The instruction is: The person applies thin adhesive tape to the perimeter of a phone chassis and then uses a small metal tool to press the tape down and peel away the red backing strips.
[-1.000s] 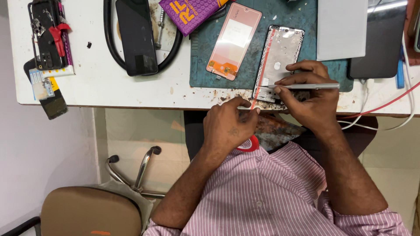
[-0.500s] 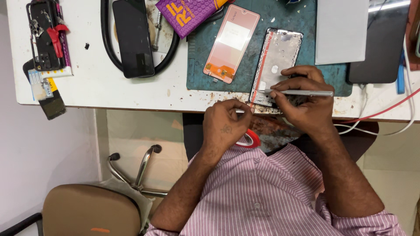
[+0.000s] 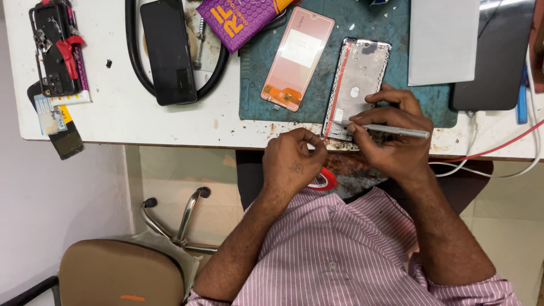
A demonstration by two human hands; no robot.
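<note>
A silver phone frame [image 3: 361, 76] lies open on a teal work mat [image 3: 258, 102], with a thin red strip along its left edge. My right hand [image 3: 394, 144] grips a slim silver tool [image 3: 396, 131] like a pen, its tip on the frame's lower left part. My left hand [image 3: 294, 161] is curled at the table's front edge, thumb and forefinger pinched at the frame's bottom left corner. A pink display panel [image 3: 297, 59] lies face down to the left of the frame.
On the white table [image 3: 141, 122] lie a black phone [image 3: 168, 54] inside a black cable loop, a purple packet [image 3: 241, 17], an opened black phone [image 3: 56, 48], a grey sheet [image 3: 445, 39] and a dark slab [image 3: 493, 56]. Cables [image 3: 498, 150] trail right. A chair [image 3: 122, 272] stands lower left.
My right hand has slid the tool's tip a little left along the frame's lower end. My left hand stays pinched at the corner.
</note>
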